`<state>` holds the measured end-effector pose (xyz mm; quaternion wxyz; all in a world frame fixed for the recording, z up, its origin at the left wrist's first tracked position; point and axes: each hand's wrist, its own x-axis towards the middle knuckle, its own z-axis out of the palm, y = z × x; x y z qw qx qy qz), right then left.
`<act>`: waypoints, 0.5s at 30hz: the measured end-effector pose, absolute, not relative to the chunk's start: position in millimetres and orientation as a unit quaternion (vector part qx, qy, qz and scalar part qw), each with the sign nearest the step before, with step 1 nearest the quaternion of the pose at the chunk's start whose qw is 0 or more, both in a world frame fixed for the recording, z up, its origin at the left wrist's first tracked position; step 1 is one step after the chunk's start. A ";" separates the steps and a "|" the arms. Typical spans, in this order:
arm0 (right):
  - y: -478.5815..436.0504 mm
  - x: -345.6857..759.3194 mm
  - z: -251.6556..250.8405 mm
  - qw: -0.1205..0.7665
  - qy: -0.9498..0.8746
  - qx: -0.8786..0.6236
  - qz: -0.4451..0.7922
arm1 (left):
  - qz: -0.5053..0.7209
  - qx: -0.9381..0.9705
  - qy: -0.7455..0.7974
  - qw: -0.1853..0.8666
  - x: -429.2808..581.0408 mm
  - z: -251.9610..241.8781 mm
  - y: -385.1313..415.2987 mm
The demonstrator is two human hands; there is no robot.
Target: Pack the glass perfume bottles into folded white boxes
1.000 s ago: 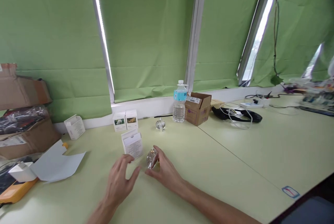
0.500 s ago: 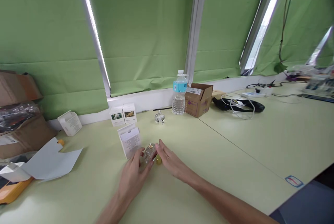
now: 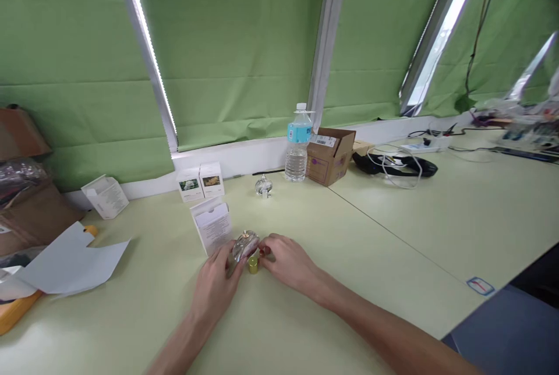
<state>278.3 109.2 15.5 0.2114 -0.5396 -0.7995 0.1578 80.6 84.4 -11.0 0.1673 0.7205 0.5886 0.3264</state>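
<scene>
My left hand [image 3: 218, 276] is closed around a clear glass perfume bottle [image 3: 246, 245], which tilts on the table and has a gold-coloured neck on top. Right of the bottle, my right hand [image 3: 286, 261] has its fingers curled in a pinch. Something small and reddish shows at those fingertips, too small to make out. A small gold cap [image 3: 253, 265] stands on the table between the two hands. Just behind my left hand is an open white carton [image 3: 213, 226] with printed text. Farther back sits a clear glass stopper-like piece [image 3: 264, 186].
Two small white boxes [image 3: 201, 181] with flower pictures stand near the wall. Behind are a water bottle [image 3: 297, 145] and an open cardboard box [image 3: 331, 156]. A black strap-like device with a white cable [image 3: 395, 165] lies right. White paper [image 3: 78, 261] and another carton [image 3: 105, 196] are left.
My right hand has drawn its extended fingers into a pinch beside the bottle. The bottle leans over more, and the gold cap shows more fully. The whole view has shifted slightly.
</scene>
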 end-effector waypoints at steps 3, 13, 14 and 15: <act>107.0 273.1 11.5 0.204 -0.802 -0.542 0.148 | 0.321 0.714 0.595 0.180 79.2 -11.3 85.2; 112.2 280.5 29.5 0.317 -0.792 -0.497 0.160 | 0.343 0.719 0.568 0.208 77.3 -10.4 87.3; 111.6 280.4 32.5 0.361 -0.786 -0.472 0.170 | 0.347 0.721 0.562 0.208 77.4 -10.1 87.5; 111.1 279.3 34.7 0.404 -0.779 -0.445 0.179 | 0.352 0.725 0.554 0.209 77.5 -9.6 87.7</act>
